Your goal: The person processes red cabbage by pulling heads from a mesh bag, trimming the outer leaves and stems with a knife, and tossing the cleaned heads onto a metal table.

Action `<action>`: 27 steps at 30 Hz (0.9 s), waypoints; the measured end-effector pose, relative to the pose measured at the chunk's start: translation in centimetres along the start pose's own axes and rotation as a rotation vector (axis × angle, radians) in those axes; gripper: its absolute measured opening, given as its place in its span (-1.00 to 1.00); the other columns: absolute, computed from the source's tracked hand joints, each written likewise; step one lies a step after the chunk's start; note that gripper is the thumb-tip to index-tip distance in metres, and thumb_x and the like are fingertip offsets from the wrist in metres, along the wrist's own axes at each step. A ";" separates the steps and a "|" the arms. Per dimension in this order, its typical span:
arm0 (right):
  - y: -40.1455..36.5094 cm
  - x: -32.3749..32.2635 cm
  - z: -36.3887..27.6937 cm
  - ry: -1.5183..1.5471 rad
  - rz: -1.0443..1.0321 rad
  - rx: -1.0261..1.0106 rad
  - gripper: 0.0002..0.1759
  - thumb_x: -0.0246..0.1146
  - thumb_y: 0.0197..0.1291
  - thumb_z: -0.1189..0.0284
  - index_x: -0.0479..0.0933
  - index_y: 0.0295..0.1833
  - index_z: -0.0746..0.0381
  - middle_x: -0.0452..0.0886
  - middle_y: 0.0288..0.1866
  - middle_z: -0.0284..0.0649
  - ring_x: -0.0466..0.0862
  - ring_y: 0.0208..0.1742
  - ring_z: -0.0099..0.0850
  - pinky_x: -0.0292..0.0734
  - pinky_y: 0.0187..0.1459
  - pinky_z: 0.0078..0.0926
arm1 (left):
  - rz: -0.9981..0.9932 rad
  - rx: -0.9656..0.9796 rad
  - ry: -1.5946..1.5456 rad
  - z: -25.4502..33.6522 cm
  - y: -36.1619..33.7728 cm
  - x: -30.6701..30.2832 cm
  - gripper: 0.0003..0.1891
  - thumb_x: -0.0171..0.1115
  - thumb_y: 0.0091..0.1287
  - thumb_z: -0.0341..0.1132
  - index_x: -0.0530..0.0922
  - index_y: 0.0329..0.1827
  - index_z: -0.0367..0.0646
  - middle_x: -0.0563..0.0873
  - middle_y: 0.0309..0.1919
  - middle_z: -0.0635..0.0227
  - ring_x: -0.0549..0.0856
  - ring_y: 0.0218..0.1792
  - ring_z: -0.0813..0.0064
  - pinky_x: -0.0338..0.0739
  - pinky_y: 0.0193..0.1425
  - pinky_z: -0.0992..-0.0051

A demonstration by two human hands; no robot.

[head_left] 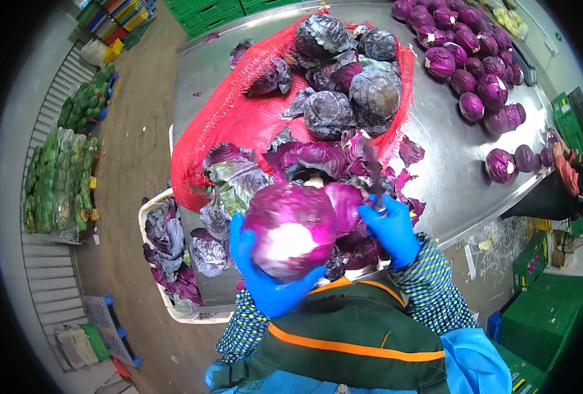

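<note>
A purple cabbage (293, 226) with a pale cut patch rests in my left hand (265, 279), its blue-gloved fingers wrapped round the side and underside. Just right of it, my right hand (391, 230), also blue-gloved, is closed on a knife (374, 172) whose dark blade points up and away from me. A loose purple leaf (345, 207) lies between the cabbage and my right hand. Behind them, a red mesh sack (229, 128) lies open with several dark, untrimmed cabbages (375, 98) on it. Cut leaves (311, 157) are heaped along its near side.
Several trimmed cabbages (463, 82) cover the right of the metal table (436, 154). A white-rimmed bin (152, 262) with leaves stands at lower left. Another person's hands (564, 154) are at the far right edge. Green crates (547, 315) stand at lower right.
</note>
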State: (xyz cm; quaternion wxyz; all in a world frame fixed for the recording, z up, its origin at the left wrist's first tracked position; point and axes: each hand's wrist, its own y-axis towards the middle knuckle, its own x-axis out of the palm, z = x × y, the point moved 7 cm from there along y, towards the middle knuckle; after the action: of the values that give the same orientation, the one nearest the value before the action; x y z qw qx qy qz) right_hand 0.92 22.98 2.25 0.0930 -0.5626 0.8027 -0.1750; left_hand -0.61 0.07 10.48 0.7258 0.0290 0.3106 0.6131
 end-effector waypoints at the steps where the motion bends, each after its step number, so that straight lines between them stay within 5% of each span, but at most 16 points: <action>1: 0.4 -0.9 0.4 0.144 -0.045 0.116 -0.78 0.29 0.09 0.48 0.48 -0.14 0.27 0.53 -0.45 -0.37 0.50 -0.49 -0.64 0.44 -0.46 -0.66 | 0.041 -0.308 -0.485 -1.8 0.1 0.4 0.04 0.52 -0.12 -0.21 -0.02 0.39 -0.01 0.12 0.32 -0.03 0.25 0.30 -0.02 0.17 0.35 0.01; 3: 0.6 -2.1 0.7 0.286 -0.106 0.246 -0.81 0.27 0.10 0.48 0.42 -0.18 0.22 0.48 -0.52 -0.36 0.47 -0.61 -0.58 0.39 -0.59 -0.63 | 0.148 -0.887 -1.468 -4.3 -1.8 2.3 -0.07 0.36 0.09 -0.20 -0.10 0.42 -0.06 0.22 0.29 0.10 0.35 0.26 0.12 0.25 0.34 0.05; 5: 1.3 -3.3 0.9 0.259 -0.081 0.227 -0.82 0.26 0.10 0.48 0.41 -0.21 0.23 0.47 -0.56 -0.35 0.46 -0.67 -0.56 0.37 -0.65 -0.65 | 0.152 -0.961 -1.798 -4.9 -2.1 3.0 -0.16 0.27 0.17 -0.12 -0.03 0.42 -0.08 0.20 0.33 0.11 0.34 0.28 0.13 0.35 0.28 0.11; 9: 3.6 -6.4 0.0 0.242 0.163 0.094 -0.84 0.21 0.16 0.39 0.44 -0.24 0.24 0.57 -0.50 -0.24 0.49 -0.65 -0.54 0.38 -0.63 -0.69 | -0.445 -0.882 -0.693 -4.2 -3.0 3.9 -0.37 0.07 0.30 -0.16 0.05 0.41 0.05 0.25 0.33 0.15 0.29 0.30 0.03 0.38 0.21 -0.04; 10: 4.3 -7.1 -0.7 0.301 0.261 0.036 -0.75 0.23 0.15 0.38 0.45 -0.09 0.25 0.59 -0.40 -0.24 0.50 -0.58 -0.57 0.39 -0.61 -0.70 | -0.517 -0.854 -0.536 -4.3 -3.3 3.9 -0.39 0.04 0.32 -0.17 0.06 0.41 0.07 0.25 0.33 0.16 0.28 0.31 0.02 0.38 0.20 -0.06; 11: 4.3 -7.3 -1.8 0.251 0.316 -0.085 -0.66 0.23 0.16 0.37 0.42 0.03 0.24 0.59 -0.32 -0.25 0.51 -0.53 -0.59 0.40 -0.59 -0.70 | -0.727 -0.549 -0.193 -3.6 -3.1 4.1 -0.41 0.03 0.33 -0.16 0.08 0.40 0.04 0.27 0.33 0.17 0.29 0.30 0.07 0.44 0.15 0.01; 13: 2.2 -4.3 -6.0 0.190 0.315 -0.217 -0.43 0.24 0.18 0.37 0.26 0.30 0.18 0.54 -0.10 -0.29 0.50 -0.44 -0.62 0.43 -0.52 -0.70 | -0.579 -1.020 -1.103 -4.9 -4.7 4.9 -0.45 -0.03 0.35 -0.14 0.11 0.38 -0.01 0.26 0.33 0.19 0.28 0.32 0.19 0.40 0.22 0.13; 14: 0.4 -1.9 -7.6 0.160 0.128 -0.201 -0.39 0.23 0.20 0.36 0.19 0.33 0.20 0.53 -0.04 -0.26 0.54 -0.34 -0.58 0.50 -0.36 -0.68 | -0.446 -1.266 -1.455 -5.5 -5.5 5.2 -0.46 -0.06 0.36 -0.12 0.13 0.38 -0.03 0.25 0.34 0.20 0.28 0.33 0.25 0.38 0.26 0.20; 15: -1.6 0.7 -8.7 0.128 -0.061 -0.185 -0.32 0.30 0.09 0.39 0.21 0.32 0.21 0.44 0.07 -0.21 0.42 -0.14 -0.49 0.42 -0.19 -0.58 | -0.463 -1.224 -1.789 -5.0 -4.6 5.5 -0.44 -0.08 0.36 -0.09 0.10 0.39 -0.03 0.22 0.36 0.21 0.26 0.34 0.27 0.28 0.33 0.25; 18: -7.7 6.9 -11.0 -0.225 -0.355 -0.625 -0.08 0.54 -0.25 0.46 0.25 0.30 0.25 0.17 0.40 -0.06 0.09 0.46 -0.21 0.20 0.31 -0.28 | -0.987 -0.353 0.086 -5.6 -4.7 4.2 -0.42 -0.09 0.36 -0.04 0.07 0.40 -0.02 0.18 0.38 0.22 0.26 0.34 0.25 0.04 0.45 0.26; 19: -7.0 7.2 -9.9 -0.275 -0.325 -0.806 -0.24 0.48 -0.21 0.50 0.33 0.20 0.24 0.33 0.27 -0.06 0.29 0.33 -0.22 0.38 -0.02 -0.43 | -0.909 -0.308 0.077 -5.3 -4.2 4.4 -0.43 -0.09 0.35 -0.03 0.13 0.38 -0.04 0.23 0.34 0.23 0.29 0.32 0.25 0.05 0.45 0.26; 21: -4.4 4.7 -6.4 -0.178 -0.253 -0.394 -0.59 0.38 -0.09 0.52 0.46 -0.06 0.24 0.56 -0.08 -0.13 0.57 -0.05 -0.31 0.52 -0.40 -0.57 | -0.838 -0.266 0.065 -5.1 -4.3 4.7 -0.44 -0.08 0.35 -0.01 0.18 0.36 -0.05 0.29 0.31 0.23 0.31 0.30 0.25 0.05 0.45 0.25; 22: -4.1 2.3 -4.7 -0.023 -0.203 0.190 -0.78 0.33 -0.01 0.50 0.51 -0.20 0.25 0.63 -0.30 -0.21 0.65 -0.30 -0.38 0.49 -0.45 -0.58 | -0.717 -0.708 -0.642 -6.5 -5.4 5.3 -0.48 -0.12 0.37 -0.04 0.22 0.33 -0.07 0.34 0.26 0.18 0.34 0.28 0.23 0.11 0.42 0.21; 24: -0.9 -1.5 -2.7 0.694 -0.300 0.241 -0.88 0.24 0.10 0.44 0.54 -0.26 0.25 0.56 -0.49 -0.34 0.51 -0.58 -0.54 0.43 -0.54 -0.63 | -0.677 -0.969 -1.035 -5.7 -5.4 6.1 -0.46 -0.08 0.36 -0.06 0.20 0.35 -0.08 0.32 0.28 0.18 0.32 0.29 0.22 0.12 0.41 0.22; 26: 2.5 -8.1 1.7 -0.094 -0.013 0.144 -0.81 0.23 0.11 0.42 0.55 -0.19 0.28 0.60 -0.42 -0.32 0.54 -0.53 -0.57 0.38 -0.60 -0.68 | -0.676 -0.990 -1.119 -5.1 -4.5 6.2 -0.45 -0.05 0.35 -0.08 0.17 0.36 -0.08 0.30 0.29 0.17 0.30 0.30 0.22 0.13 0.41 0.22; 27: 2.4 -8.8 1.4 -0.097 -0.003 0.129 -0.81 0.23 0.11 0.42 0.55 -0.19 0.28 0.60 -0.42 -0.32 0.54 -0.53 -0.57 0.38 -0.60 -0.68 | -0.664 -0.995 -1.158 -4.9 -3.9 6.4 -0.44 -0.03 0.35 -0.08 0.16 0.37 -0.09 0.30 0.30 0.17 0.29 0.31 0.21 0.13 0.40 0.22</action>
State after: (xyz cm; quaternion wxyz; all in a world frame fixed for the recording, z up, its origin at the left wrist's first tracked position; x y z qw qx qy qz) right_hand 2.43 31.69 -0.41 0.1674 -0.5646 0.7833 -0.1990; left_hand 0.77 3.28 2.17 0.8418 -0.0775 -0.4270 0.3211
